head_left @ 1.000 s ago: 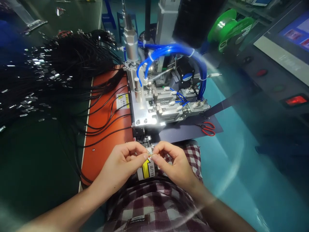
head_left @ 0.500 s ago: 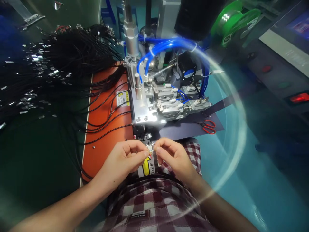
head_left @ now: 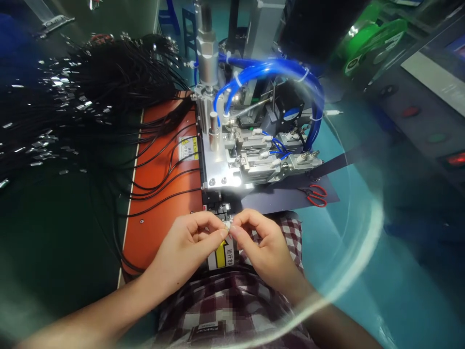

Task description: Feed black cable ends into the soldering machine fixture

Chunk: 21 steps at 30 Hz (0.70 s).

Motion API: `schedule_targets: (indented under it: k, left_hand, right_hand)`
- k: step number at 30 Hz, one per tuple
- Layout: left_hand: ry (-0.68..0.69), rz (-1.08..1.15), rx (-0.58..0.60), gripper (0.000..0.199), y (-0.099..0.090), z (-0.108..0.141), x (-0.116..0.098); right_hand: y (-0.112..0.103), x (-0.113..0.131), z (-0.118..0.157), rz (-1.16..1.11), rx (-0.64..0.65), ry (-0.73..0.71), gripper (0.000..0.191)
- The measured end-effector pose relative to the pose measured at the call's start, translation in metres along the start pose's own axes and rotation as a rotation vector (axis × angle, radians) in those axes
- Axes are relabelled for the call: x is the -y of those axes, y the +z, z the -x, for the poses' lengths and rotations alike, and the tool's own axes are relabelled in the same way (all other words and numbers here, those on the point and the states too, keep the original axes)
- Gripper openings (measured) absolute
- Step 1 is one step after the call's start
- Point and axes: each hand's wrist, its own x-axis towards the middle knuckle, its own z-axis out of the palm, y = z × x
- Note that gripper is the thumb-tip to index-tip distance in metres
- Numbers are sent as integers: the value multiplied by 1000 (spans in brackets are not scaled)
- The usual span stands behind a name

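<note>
My left hand (head_left: 198, 237) is closed in a pinch on thin coloured wires (head_left: 228, 233), of which only short tips show. My right hand (head_left: 259, 237) pinches at the same wires from the other side, its thumb and index finger almost touching those of the left. Whatever the wires belong to is hidden behind my fingers. Just beyond the fingertips is a small black and metal fixture (head_left: 222, 209) at the near end of the machine. Below the hands lies a white label with a yellow arrow (head_left: 220, 257).
A metal machine (head_left: 250, 160) with blue air tubes (head_left: 269, 68) stands ahead. Black cables (head_left: 163, 172) cross the orange plate (head_left: 160, 232) from a large bundle (head_left: 119, 72) at left. Red-handled scissors (head_left: 316, 195) lie on the grey sheet, right. A green spool (head_left: 381, 43) sits behind.
My hands have drawn closer together, and less of the wires shows between the fingertips. The view has shifted slightly, so the machine appears farther right.
</note>
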Motion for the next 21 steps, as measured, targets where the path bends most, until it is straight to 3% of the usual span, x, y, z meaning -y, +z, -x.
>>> schedule_targets:
  k: [2,4,6,7,10,12,14,17,21]
  left_hand:
    - [158,-169,-70,15,0,3,6]
    - [412,-388,-125,12,0,6,15]
    - [645,-568,-125,18,-2,6,24]
    - [697,-617,-100,22,-2,6,26]
    - [575,-623,-19,21,-4,1,23]
    - [438,-601,-38,16,-6,-2,15]
    - [396,-636,-99,12,-9,-6,9]
    - [464,-767,-136,13,-16,-13,8]
    - [603,-933,-77,21,-27,-25,20]
  right_hand:
    - [1,0,-1,-42,-5,36,14]
    - [3,-2,-1,-133,20,106,16]
    - [4,-5,-1,-223,60,162,19]
    - [3,-7,-1,-250,74,177,20]
    - [-1,-12,-3,-250,58,178,20]
    - [-6,-16,-7,-209,15,155,19]
    - [-12,-19,-14,-172,-2,138,18]
    - [-16,-25,-29,-161,43,159,17]
    - [-15,-34,-44,-184,81,199,18]
